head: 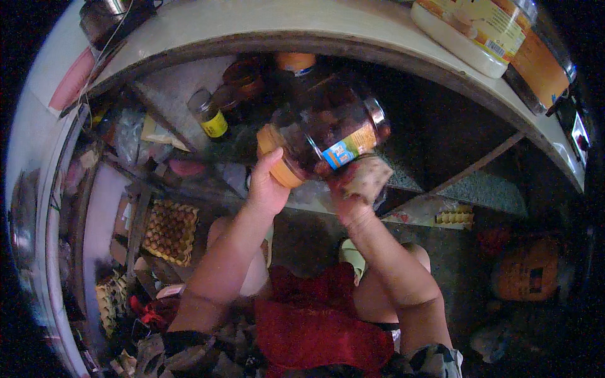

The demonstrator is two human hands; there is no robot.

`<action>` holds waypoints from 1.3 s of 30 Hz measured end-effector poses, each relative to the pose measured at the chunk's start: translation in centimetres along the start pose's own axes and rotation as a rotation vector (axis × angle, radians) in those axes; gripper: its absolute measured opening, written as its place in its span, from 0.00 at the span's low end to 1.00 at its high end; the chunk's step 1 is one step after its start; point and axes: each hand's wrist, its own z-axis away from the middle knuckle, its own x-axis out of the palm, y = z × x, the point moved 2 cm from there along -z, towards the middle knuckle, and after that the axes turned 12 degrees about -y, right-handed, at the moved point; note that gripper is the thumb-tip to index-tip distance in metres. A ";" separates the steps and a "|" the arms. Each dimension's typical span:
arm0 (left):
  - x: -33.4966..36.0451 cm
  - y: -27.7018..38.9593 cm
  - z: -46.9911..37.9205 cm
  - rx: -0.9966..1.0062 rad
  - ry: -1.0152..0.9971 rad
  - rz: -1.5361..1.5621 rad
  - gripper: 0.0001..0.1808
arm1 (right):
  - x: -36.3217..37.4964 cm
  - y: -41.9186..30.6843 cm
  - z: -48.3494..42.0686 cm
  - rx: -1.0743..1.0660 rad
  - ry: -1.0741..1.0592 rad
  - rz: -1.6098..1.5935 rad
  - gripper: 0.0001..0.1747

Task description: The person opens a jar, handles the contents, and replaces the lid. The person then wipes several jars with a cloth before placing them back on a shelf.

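A large clear plastic jar [302,137] with an orange lid [287,171] lies tilted in front of me, above the shelf below the counter. Its side bears a blue, green and orange printed label [350,146]. My left hand [270,182] grips the lid end, thumb over the rim. Under the label side, my right hand [352,203] holds a stained beige cloth [371,177] against or close to the jar. The cloth and jar hide most of the right fingers. Whether the jar has anything inside is too dark to tell.
A curved counter edge [302,38] runs above, bearing a big labelled jar [472,35] and a pink container [73,80]. A small yellow-labelled jar [208,115] stands on the shelf below. Down to the left is a tray of eggs [170,231]; a cardboard box [527,269] sits at right.
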 end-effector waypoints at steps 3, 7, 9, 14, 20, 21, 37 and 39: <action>0.3 0.4 -1.5 0.105 0.047 -0.153 0.42 | 1.4 0.3 1.0 0.325 -0.214 -0.614 0.23; 3.1 2.3 -3.7 0.204 0.139 -0.486 0.50 | 0.9 -0.3 1.2 0.506 -0.446 -0.877 0.21; 4.2 3.4 -5.7 0.192 0.142 -0.782 0.53 | 0.0 -1.1 0.9 0.507 -0.477 -0.899 0.21; 8.6 4.4 -14.4 0.003 -0.096 -1.465 0.41 | -2.3 -1.5 0.5 0.453 -0.370 -0.803 0.16; 5.2 -0.3 -19.4 0.243 -0.111 -2.147 0.27 | -3.4 -4.0 1.3 0.415 -0.302 -0.709 0.12; 4.0 -1.4 -19.6 0.432 -0.187 -2.108 0.27 | -4.0 -3.9 1.3 0.405 -0.276 -0.755 0.13; -5.6 -8.5 -22.1 0.058 -0.366 -1.902 0.30 | -7.7 -3.7 2.8 0.454 -0.257 -0.630 0.13; -2.9 -10.1 -24.2 0.033 -0.345 -1.824 0.32 | -8.3 -4.1 2.5 0.465 -0.208 -0.631 0.13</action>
